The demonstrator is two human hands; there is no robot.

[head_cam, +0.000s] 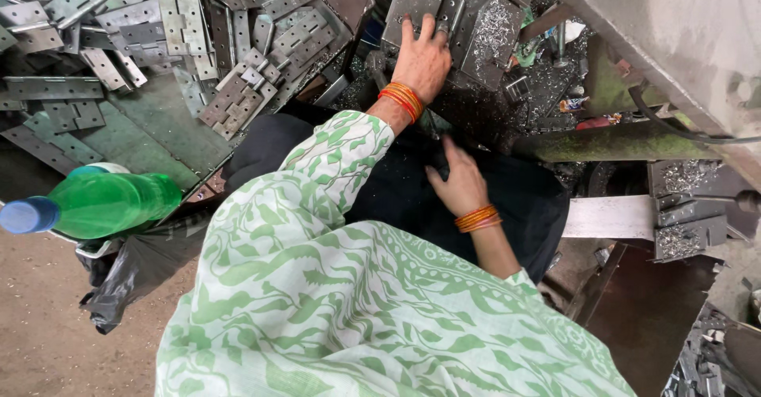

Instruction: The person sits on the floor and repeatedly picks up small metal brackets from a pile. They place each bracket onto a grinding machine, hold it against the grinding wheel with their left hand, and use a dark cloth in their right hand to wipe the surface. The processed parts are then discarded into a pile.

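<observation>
Left hand (422, 57) on metal plate (432, 0), hinges (238, 88) nearby

You wear a loose white garment (349, 310) printed all over with green leaves and curling vines, a band of rounded scallop motifs crossing it. The same fabric runs up your left sleeve (337, 155), which ends just short of the wrist. Your left hand (422, 60) is bare, its wrist ringed with a stack of thin orange and red bangles (402, 99). Your right hand (460, 184) is bare too, with a matching stack of orange bangles (478, 218) on the wrist. Black cloth (396, 191) covers your lap beneath the print.
</observation>
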